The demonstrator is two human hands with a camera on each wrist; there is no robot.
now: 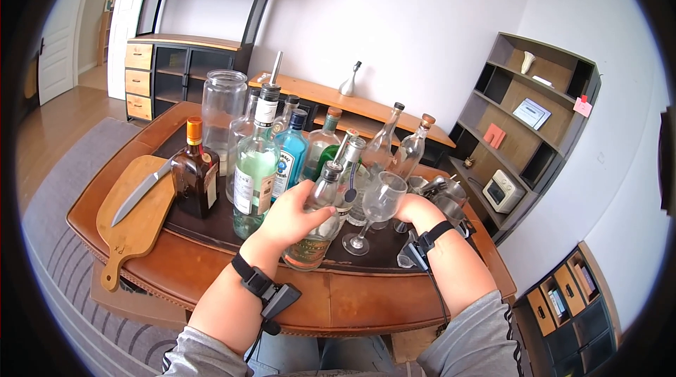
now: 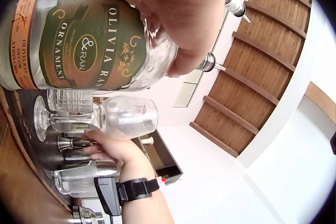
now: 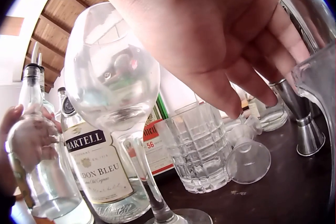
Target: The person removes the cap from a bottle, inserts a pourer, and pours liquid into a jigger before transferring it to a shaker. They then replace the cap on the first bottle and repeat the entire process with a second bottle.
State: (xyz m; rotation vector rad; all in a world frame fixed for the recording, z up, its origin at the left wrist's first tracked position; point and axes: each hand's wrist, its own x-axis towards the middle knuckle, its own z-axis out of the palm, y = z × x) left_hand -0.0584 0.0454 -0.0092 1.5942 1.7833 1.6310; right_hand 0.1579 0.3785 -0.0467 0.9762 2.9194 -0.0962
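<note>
My left hand (image 1: 299,215) grips a clear glass bottle (image 1: 308,254) with a green and orange label by its shoulder and neck. A pourer (image 1: 331,171) tops this bottle. In the left wrist view the label (image 2: 86,45) reads "Olivia Ran". My right hand (image 3: 210,35) reaches behind the stemmed wine glass (image 1: 384,197), its fingers loosely extended and empty. Those fingers overlap the upper cup of a steel jigger (image 3: 304,121), which stands upright on the dark tabletop. A cut-glass tumbler (image 3: 197,150) stands below the right palm.
Several bottles crowd the table, among them a blue one (image 1: 290,152), a brown one (image 1: 195,176) and a Martell bottle (image 3: 100,166). A knife (image 1: 143,190) lies on a wooden board (image 1: 127,236) at the left. A large glass jar (image 1: 222,113) stands behind.
</note>
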